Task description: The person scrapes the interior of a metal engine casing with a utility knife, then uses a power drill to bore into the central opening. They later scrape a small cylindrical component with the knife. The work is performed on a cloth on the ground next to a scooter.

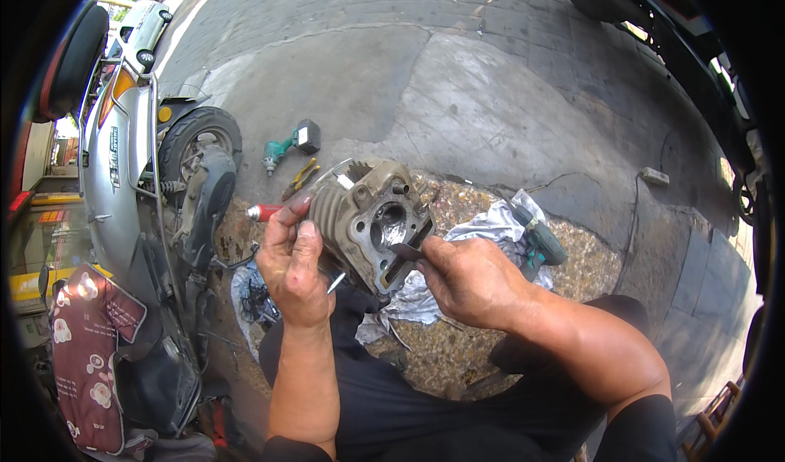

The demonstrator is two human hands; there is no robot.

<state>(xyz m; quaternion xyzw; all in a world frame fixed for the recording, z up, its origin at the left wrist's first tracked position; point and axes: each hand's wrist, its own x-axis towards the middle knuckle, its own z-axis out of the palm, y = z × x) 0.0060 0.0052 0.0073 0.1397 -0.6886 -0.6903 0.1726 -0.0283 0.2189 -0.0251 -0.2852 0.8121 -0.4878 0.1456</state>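
Note:
A grey, finned engine cylinder point(337, 211) is tilted in front of me, its flat face with a round bore turned up toward me. My left hand point(300, 270) grips it by the fins on the left side, fingertips darkened with grime. A short pale rod point(336, 282) shows beside that palm; I cannot tell whether the hand holds it. My right hand point(478, 278) pinches a thin dark scraper blade point(406, 252), which lies against the right part of the flat face, beside the bore. The bore's inside looks shiny.
Beyond the cylinder lie a green cordless driver point(286, 145), yellow-handled pliers point(302, 176) and a red canister point(262, 213). A dirty white rag point(493, 223) and another green drill point(544, 245) lie right. A silver scooter point(123, 176) stands left, another vehicle point(695, 61) upper right.

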